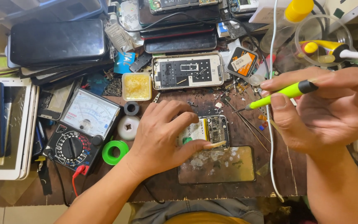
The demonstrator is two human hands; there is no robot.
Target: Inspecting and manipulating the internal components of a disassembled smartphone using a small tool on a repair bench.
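My left hand [162, 137] presses down on an opened phone [212, 130] lying on the wooden bench, its circuit board and battery exposed. The fingers spread over its left half, the thumb along its lower edge. My right hand [328, 112] is raised to the right of the phone and grips a lime-green screwdriver [282, 93] with a black end. Its metal tip points left and down, above the bench just right of the phone. A dark glass panel [216, 166] lies directly below the phone.
An analog multimeter [81, 130] with red leads sits at left, beside a green tape roll [114, 152] and small spools. A second opened phone [187, 70], a yellow flux tub [136, 86], stacked phones and tablets [56, 41], tweezers [249, 124] and a white cable [271, 166] crowd the bench.
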